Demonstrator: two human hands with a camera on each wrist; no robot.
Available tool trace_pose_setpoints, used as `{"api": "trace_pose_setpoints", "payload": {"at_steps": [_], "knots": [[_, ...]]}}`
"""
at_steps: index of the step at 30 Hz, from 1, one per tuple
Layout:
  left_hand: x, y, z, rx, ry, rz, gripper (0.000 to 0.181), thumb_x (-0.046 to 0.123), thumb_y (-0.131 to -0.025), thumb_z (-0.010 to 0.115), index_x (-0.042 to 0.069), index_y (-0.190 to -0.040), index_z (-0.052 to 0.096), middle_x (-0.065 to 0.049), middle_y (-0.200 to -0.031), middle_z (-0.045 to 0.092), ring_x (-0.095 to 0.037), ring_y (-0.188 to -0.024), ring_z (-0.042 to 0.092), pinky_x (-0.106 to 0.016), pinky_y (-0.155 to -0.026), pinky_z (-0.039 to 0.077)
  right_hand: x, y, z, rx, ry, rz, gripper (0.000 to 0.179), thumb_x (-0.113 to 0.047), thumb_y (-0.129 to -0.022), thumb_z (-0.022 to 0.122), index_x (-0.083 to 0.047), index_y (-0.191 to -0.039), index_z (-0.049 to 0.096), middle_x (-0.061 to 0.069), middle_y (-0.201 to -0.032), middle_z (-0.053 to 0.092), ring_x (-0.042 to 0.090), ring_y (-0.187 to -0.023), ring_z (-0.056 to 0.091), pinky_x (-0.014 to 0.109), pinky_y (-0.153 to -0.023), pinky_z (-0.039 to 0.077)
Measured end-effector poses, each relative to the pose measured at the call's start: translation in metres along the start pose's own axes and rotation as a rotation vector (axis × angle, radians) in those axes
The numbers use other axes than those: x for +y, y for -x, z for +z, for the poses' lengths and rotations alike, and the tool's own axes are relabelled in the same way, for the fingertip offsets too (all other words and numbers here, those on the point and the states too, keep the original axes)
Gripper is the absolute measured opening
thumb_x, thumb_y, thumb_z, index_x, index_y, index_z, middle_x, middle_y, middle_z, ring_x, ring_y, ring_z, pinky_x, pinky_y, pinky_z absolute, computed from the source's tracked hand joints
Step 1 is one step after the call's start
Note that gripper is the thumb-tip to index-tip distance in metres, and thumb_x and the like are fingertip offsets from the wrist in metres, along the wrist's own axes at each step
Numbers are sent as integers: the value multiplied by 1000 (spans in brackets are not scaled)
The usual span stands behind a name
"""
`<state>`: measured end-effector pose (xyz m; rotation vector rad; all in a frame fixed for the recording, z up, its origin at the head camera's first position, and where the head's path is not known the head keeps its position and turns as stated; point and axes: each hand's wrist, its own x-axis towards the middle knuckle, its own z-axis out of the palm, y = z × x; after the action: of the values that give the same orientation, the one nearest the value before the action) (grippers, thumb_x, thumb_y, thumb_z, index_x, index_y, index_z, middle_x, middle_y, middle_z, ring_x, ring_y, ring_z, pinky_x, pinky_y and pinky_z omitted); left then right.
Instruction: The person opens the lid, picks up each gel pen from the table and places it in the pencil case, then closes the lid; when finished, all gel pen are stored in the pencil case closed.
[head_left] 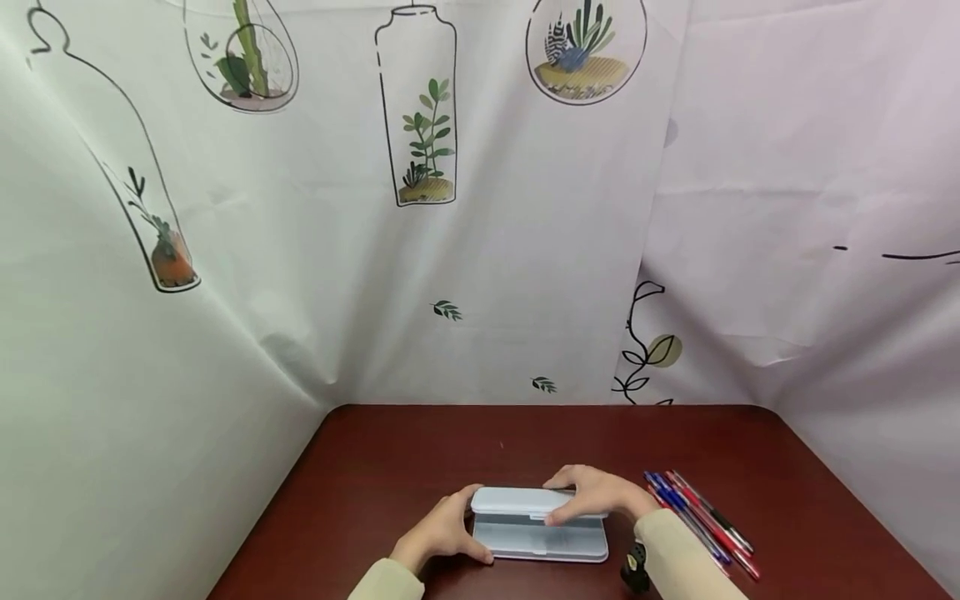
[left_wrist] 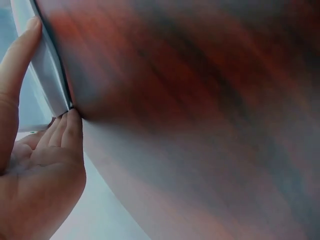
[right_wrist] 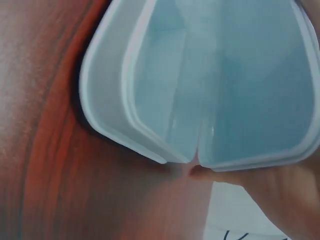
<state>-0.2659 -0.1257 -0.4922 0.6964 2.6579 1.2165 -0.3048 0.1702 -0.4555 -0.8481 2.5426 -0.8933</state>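
A pale bluish-white plastic case, long and rectangular with rounded corners (head_left: pixel 551 556), sits on the dark red-brown wood-look table (head_left: pixel 412 442), between the person's 2 hands. Its hinged lid (head_left: pixel 510 498) is partly raised, and the case is gripped at 2 places. The left hand (head_left: pixel 447 527) clasps the left end: the thumb reaches along the near corner, while the other fingers, bunched together in the left wrist view, press against the end wall. The right hand (head_left: pixel 596 493) pinches the lid toward its right end, thumb on the near edge and the other fingers over the far side, so thumb and fingers stand apart with the lid between them.

The long axis of the case runs left to right across the table, roughly parallel to the far edge. The opening faces the person, with the hinge on the far side; the right wrist view shows the 2 halves spread in a V.

To the right, a loose bundle of slim red, blue and black pens (head_left: pixel 705 510) lies diagonally, near ends farther right. The right forearm, in a cream sleeve (head_left: pixel 678 554), comes between case and pens. White fabric printed with plants in glass jars (head_left: pixel 525 267) hangs behind the table.
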Motion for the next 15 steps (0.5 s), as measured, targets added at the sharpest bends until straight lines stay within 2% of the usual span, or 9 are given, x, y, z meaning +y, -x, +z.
{"api": "trace_pose_setpoints", "payload": {"at_steps": [4,6,9,15], "knots": [[1,-1,4,-2,30,-15,96,15,-55,95,-4,-136,47,-11,-120,67,-22,-111,63,-33,-95,50,8,4,-3,105,-54,-45,40,-45,-82,76,-18,-112,74,-2,-112,64,22,-106,58,40,-85,50],[1,-2,6,4,35,-5,94,16,-56,95,-5,-134,49,-14,-124,66,-24,-114,63,-34,-97,50,11,5,-5,175,-65,-41,34,-45,-83,75,-21,-106,75,-3,-107,64,20,-102,58,39,-81,50],[1,-4,7,20,0,15,91,18,-55,95,-3,-133,52,-13,-125,66,-22,-113,63,-33,-97,50,15,6,-6,287,-75,6,31,-47,-85,72,-22,-102,76,-2,-104,64,19,-99,58,38,-78,50],[5,-3,5,38,-122,16,98,23,-54,96,-7,-135,51,-12,-120,68,-16,-108,63,-32,-93,51,20,5,-4,467,-162,141,36,-49,-89,66,-19,-110,69,4,-117,65,25,-113,58,48,-90,49]]}}
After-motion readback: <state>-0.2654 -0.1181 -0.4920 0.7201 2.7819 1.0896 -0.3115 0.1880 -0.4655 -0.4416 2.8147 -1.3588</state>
